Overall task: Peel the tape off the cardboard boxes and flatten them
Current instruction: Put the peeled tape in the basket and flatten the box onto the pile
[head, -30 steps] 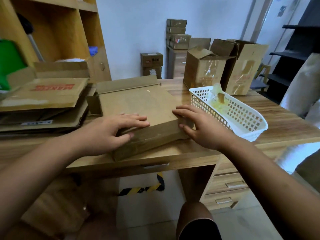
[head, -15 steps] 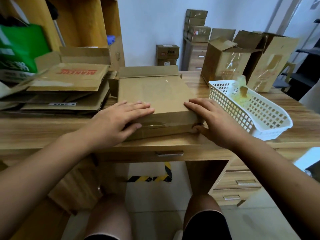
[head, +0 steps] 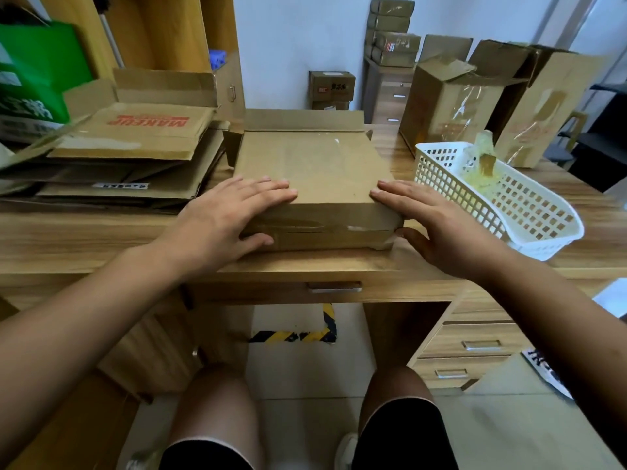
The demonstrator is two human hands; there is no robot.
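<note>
So the wooden surface (head: 101, 239) runs the whole width of the shot. The main thing on it is a brown cardboard box (head: 315, 171), sitting about mid-way along and close to the front edge. It lies flat on its broad side, low and slab-like. Its long axis runs from the front edge toward the back edge. The far end has a flap folded open and the near end face points at the person. The top is plain, a bit scuffed and shiny in spots.

At the left end of the surface there's a messy stack of flattened cardboard (head: 135, 154), the top sheet printed in red. At the back right corner stand two tall opened boxes (head: 448, 106). In front of them is a white plastic basket (head: 529, 212), just right of the main box.

The left hand (head: 217, 218) lies on the box's near left corner, fingers straight and flat on top, thumb against the near face. The right hand (head: 444, 225) is also open, its straight fingers touching the near right corner, thumb down by the bottom edge.

A strip of clear tape (head: 291, 228) runs along the seam on the near face, ragged toward the right. A crumpled wad of tape (head: 481, 167) sits in the basket.
</note>
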